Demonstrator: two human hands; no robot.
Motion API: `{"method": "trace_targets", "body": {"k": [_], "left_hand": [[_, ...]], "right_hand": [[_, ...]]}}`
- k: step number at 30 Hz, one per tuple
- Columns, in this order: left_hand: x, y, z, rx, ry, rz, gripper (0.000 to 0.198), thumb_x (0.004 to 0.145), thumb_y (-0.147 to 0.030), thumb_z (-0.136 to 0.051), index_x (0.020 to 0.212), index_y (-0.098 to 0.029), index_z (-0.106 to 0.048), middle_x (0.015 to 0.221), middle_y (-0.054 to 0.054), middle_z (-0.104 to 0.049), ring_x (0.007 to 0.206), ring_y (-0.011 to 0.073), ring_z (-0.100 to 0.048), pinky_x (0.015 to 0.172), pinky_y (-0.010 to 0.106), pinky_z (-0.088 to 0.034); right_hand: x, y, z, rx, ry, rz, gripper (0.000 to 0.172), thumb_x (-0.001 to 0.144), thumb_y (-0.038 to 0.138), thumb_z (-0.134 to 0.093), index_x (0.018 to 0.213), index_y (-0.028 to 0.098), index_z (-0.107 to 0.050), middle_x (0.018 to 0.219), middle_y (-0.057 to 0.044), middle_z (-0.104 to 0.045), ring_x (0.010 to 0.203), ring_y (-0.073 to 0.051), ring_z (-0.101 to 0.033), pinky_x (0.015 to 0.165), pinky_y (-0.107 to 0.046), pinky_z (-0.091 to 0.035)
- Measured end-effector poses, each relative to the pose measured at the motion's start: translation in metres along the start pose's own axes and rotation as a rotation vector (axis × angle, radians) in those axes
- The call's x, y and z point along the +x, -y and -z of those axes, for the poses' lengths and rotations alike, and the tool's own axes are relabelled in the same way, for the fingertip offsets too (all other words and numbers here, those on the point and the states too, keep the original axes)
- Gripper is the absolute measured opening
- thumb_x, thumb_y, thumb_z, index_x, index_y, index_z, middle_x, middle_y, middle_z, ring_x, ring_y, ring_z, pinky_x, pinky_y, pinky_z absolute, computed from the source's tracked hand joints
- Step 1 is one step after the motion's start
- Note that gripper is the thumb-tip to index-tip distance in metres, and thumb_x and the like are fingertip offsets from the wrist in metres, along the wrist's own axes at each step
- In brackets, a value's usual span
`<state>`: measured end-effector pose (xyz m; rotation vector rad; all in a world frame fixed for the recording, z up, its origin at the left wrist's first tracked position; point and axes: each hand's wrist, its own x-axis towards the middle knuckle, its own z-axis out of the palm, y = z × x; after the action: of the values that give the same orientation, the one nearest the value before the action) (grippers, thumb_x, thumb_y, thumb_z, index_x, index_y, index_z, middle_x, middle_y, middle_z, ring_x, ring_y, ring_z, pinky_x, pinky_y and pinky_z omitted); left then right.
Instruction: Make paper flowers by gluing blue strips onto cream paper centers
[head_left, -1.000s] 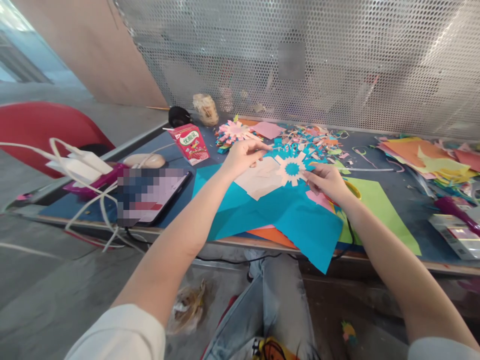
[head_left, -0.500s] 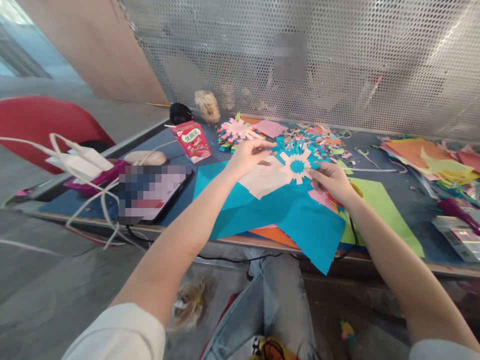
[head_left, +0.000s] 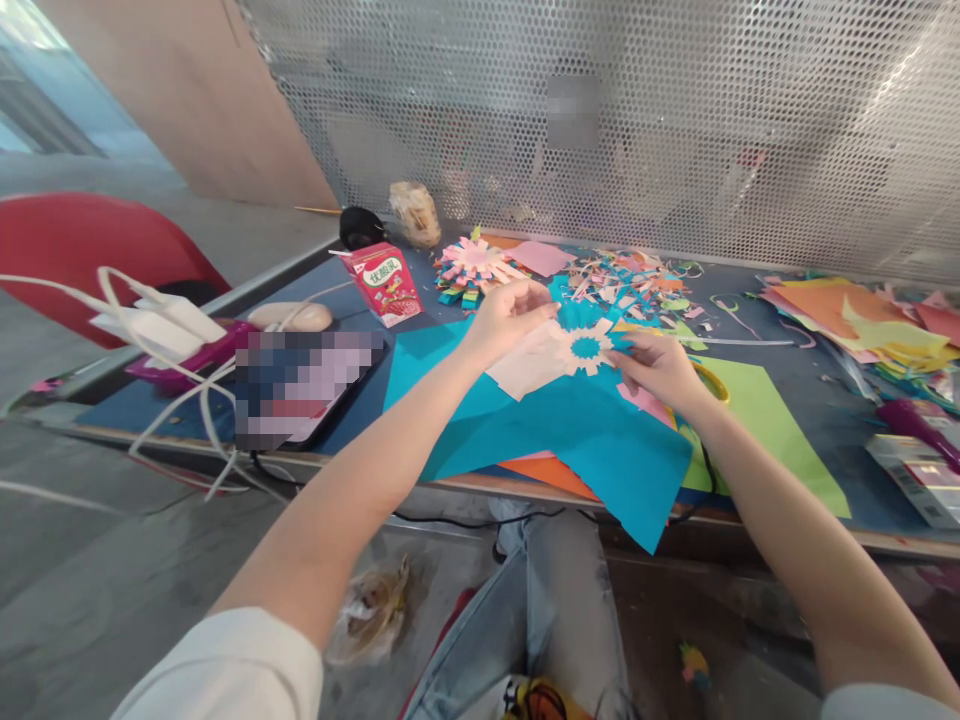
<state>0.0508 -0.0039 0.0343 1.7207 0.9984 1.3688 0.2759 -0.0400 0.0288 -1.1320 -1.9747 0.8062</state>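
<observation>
Fingers [head_left: 541,310] of the left hand [head_left: 510,322] and of the right hand [head_left: 658,367] are both pinched narrow on one paper flower [head_left: 586,346], so the piece hangs between them just above the table [head_left: 814,375]. Left grips its upper-left rim, right its right-hand rim; the right hand sits slightly closer to the body. Being round, the flower has no real long axis, though a pale sheet [head_left: 525,368] trails from it toward the left. It shows whitish fringed petals around a toothed blue centre

Nearest, a blue sheet [head_left: 577,440] overhangs the table edge, with a green sheet [head_left: 761,420] beside it on the right. Left of the arms lies a phone [head_left: 300,385]. Farther back stand a red milk carton [head_left: 386,283], a pink flower [head_left: 472,262] and a litter of scraps [head_left: 637,275], all below a mesh screen [head_left: 675,130]
</observation>
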Motion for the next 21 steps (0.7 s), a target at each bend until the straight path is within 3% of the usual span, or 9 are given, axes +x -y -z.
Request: {"method": "trace_targets", "body": {"k": [3,5,7,10,12,16,21], "left_hand": [[0.003,0.002,0.005,-0.049,-0.094,0.03,0.009,0.075,-0.02,-0.064,0.073,-0.016,-0.056,0.062,-0.002,-0.057,0.056,0.0076,-0.054,0.049,0.02,-0.037],[0.005,0.001,0.007,-0.113,-0.131,0.066,0.007,0.076,-0.017,-0.061,0.073,-0.016,-0.054,0.057,-0.003,-0.054,0.051,0.0074,-0.054,0.044,0.02,-0.033],[0.004,-0.001,0.006,-0.133,-0.133,0.081,0.008,0.075,-0.015,-0.06,0.073,-0.016,-0.052,0.054,-0.003,-0.054,0.05,0.0076,-0.055,0.042,0.019,-0.031],[0.003,0.001,0.002,-0.12,-0.097,0.089,0.011,0.073,-0.016,-0.062,0.075,-0.016,-0.051,0.055,-0.002,-0.057,0.051,0.009,-0.059,0.041,0.018,-0.033],[0.002,0.008,-0.001,-0.104,-0.059,0.081,0.012,0.073,-0.019,-0.063,0.078,-0.016,-0.052,0.058,-0.001,-0.061,0.052,0.01,-0.06,0.041,0.018,-0.035],[0.003,0.022,-0.004,-0.039,-0.007,0.058,0.014,0.075,-0.027,-0.063,0.077,-0.015,-0.055,0.059,0.001,-0.062,0.052,0.0104,-0.06,0.042,0.018,-0.037],[0.003,0.026,-0.009,-0.043,0.002,0.089,0.016,0.075,-0.029,-0.063,0.077,-0.016,-0.055,0.064,0.002,-0.064,0.055,0.013,-0.064,0.038,0.018,-0.034]], "right_hand": [[-0.004,0.011,0.006,-0.336,0.044,0.131,0.038,0.07,0.058,-0.062,0.085,0.024,-0.067,0.075,-0.004,-0.068,0.063,-0.017,-0.061,0.063,-0.03,-0.046],[-0.006,0.017,0.013,-0.458,0.123,0.23,0.046,0.065,0.065,-0.062,0.088,0.025,-0.069,0.096,-0.006,-0.07,0.082,-0.022,-0.064,0.073,-0.032,-0.046],[-0.007,0.018,0.021,-0.512,0.079,0.255,0.052,0.07,0.069,-0.052,0.092,0.025,-0.068,0.102,-0.007,-0.069,0.091,-0.024,-0.062,0.077,-0.033,-0.046],[-0.005,0.008,0.03,-0.704,-0.237,0.061,0.054,0.081,0.066,-0.038,0.094,0.021,-0.065,0.101,-0.012,-0.067,0.092,-0.026,-0.061,0.078,-0.037,-0.045],[-0.002,-0.003,0.031,-0.866,-0.349,-0.153,0.059,0.079,0.067,-0.041,0.098,0.016,-0.061,0.102,-0.017,-0.064,0.096,-0.032,-0.06,0.078,-0.041,-0.045],[0.006,-0.018,0.025,-0.96,-0.292,-0.42,0.076,0.07,0.078,-0.044,0.103,0.01,-0.055,0.103,-0.023,-0.062,0.099,-0.038,-0.059,0.077,-0.046,-0.046],[0.013,-0.013,0.015,-0.882,-0.281,-0.637,0.095,0.06,0.085,-0.044,0.113,0.006,-0.049,0.101,-0.025,-0.063,0.098,-0.041,-0.061,0.076,-0.048,-0.047]]}}
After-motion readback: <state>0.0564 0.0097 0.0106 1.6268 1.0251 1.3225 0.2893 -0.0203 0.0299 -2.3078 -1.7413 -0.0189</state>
